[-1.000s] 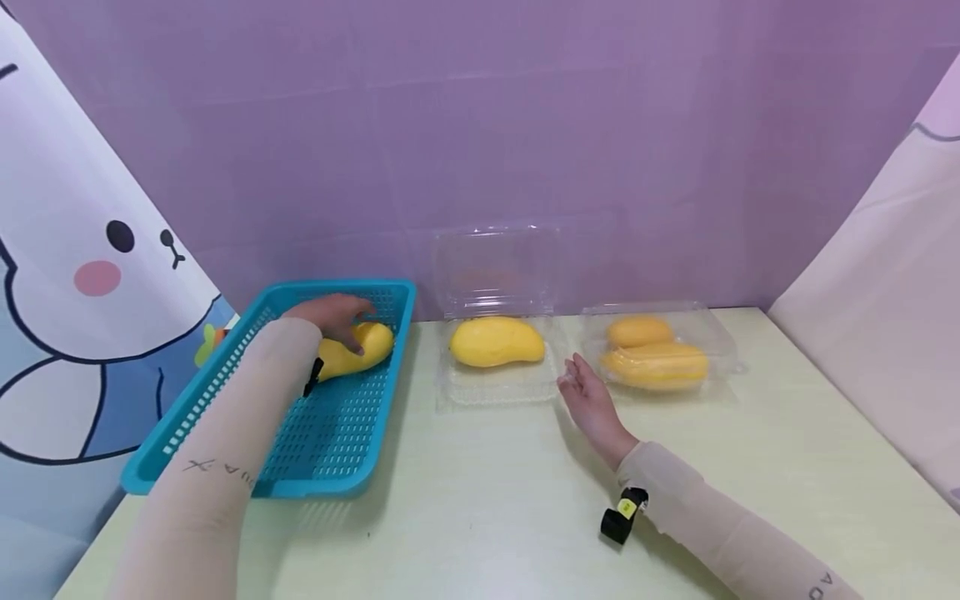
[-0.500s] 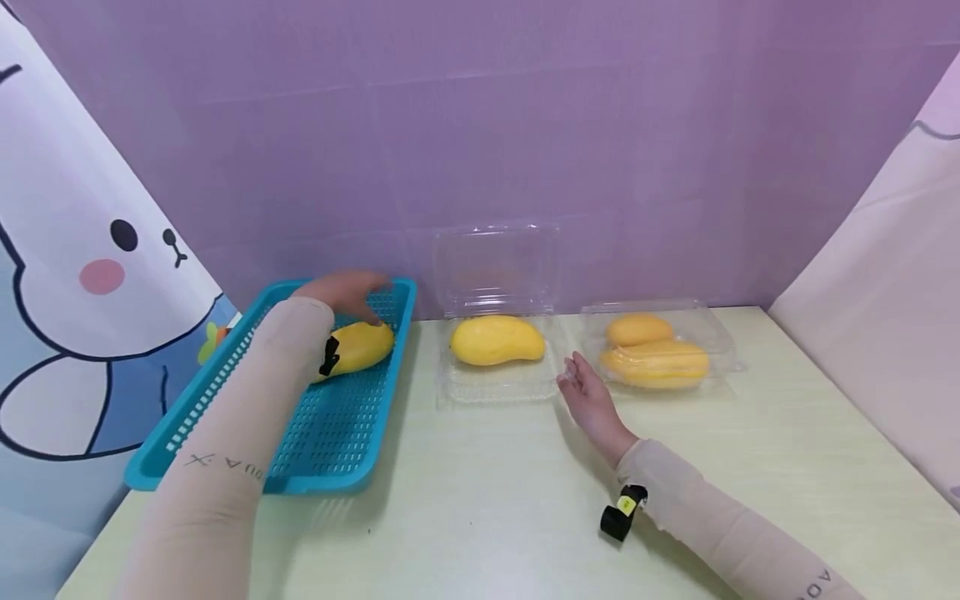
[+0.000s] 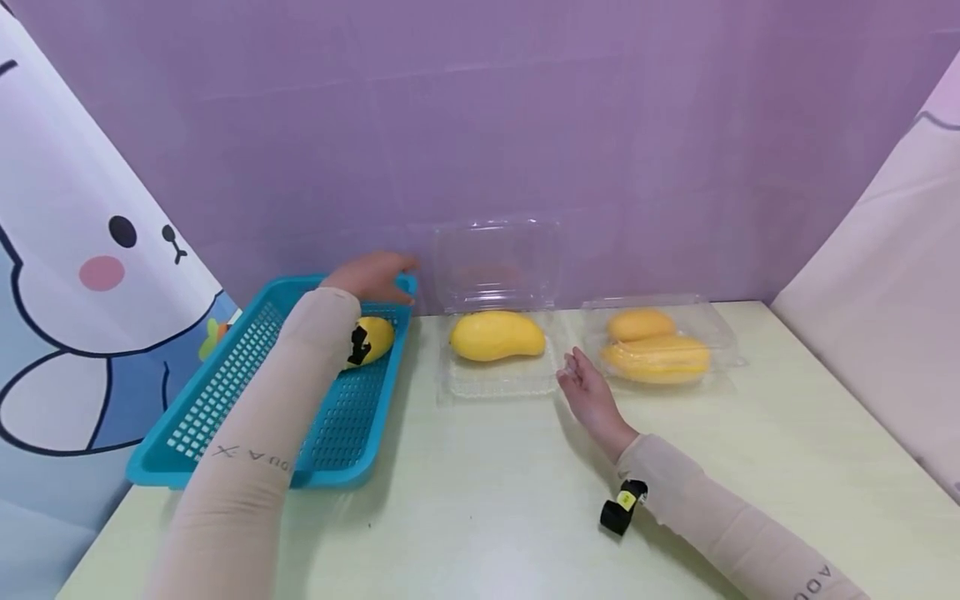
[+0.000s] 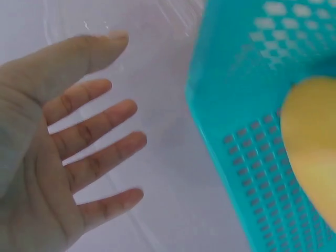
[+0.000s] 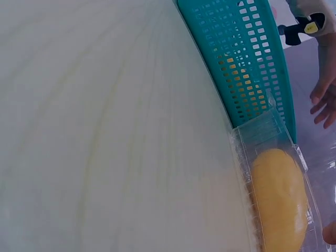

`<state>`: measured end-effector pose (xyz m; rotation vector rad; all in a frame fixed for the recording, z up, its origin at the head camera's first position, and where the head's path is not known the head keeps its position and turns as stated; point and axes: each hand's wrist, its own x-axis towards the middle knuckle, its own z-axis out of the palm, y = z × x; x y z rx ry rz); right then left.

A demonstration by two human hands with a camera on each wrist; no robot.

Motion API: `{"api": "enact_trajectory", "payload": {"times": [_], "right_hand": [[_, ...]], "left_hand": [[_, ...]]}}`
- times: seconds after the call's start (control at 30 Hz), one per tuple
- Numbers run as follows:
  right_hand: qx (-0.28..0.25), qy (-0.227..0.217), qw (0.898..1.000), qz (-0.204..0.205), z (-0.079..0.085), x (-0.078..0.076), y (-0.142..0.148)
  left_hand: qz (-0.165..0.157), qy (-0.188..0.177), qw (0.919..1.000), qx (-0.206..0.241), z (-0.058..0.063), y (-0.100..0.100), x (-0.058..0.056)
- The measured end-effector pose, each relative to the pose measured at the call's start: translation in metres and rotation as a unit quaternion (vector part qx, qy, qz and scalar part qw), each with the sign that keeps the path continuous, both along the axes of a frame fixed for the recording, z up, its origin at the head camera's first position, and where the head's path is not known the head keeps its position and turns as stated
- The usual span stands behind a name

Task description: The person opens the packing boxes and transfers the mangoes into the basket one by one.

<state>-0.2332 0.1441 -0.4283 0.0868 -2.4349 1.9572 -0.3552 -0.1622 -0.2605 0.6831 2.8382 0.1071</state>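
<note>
My left hand point(image 3: 375, 277) is over the far right corner of the blue basket point(image 3: 330, 477), fingers spread; the left wrist view shows its palm holding nothing. A yellow mango point(image 3: 379, 340) lies in the basket, partly hidden behind my forearm and black wrist strap. To the right, a clear plastic clamshell box point(image 3: 495, 385) stands with its lid point(image 3: 498, 254) raised and one mango point(image 3: 497, 337) inside, toward the back. My right hand point(image 3: 595, 404) is at that box's front right corner, fingers nearly straight and fingertips right at the rim.
A second clear box point(image 3: 720, 337), its lid down, sits at the right with two mangoes point(image 3: 656, 360) in it. A purple cloth point(image 3: 480, 125) hangs behind the table point(image 3: 465, 517). A cartoon-printed sheet point(image 3: 67, 208) borders the left side.
My left hand has lifted off the mango in the basket and moved back and right, to the basket's far corner. The mango stays in the basket. My right hand has hardly moved.
</note>
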Motion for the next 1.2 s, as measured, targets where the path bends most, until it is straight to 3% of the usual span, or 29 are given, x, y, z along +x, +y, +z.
{"api": "enact_trajectory", "payload": {"times": [0.17,0.47,0.7,0.87,1.2], "right_hand": [[0.002,-0.006,1.0,0.0,0.001,0.001,0.001],[-0.005,-0.001,1.0,-0.001,-0.002,0.002,-0.002],[0.001,0.002,1.0,-0.002,-0.002,0.001,-0.003],[0.006,-0.008,1.0,0.001,-0.004,0.004,0.0],[0.018,-0.005,1.0,-0.006,-0.001,0.005,0.002]], "left_hand": [[-0.005,0.015,0.9998,0.015,-0.001,0.018,0.001],[-0.037,0.003,0.9989,0.029,-0.016,0.05,0.002],[-0.036,-0.016,0.9984,0.04,-0.021,0.078,0.006],[-0.051,-0.02,0.9981,0.029,-0.033,0.097,0.006],[-0.013,-0.051,0.9983,0.025,-0.046,0.117,0.004]]}}
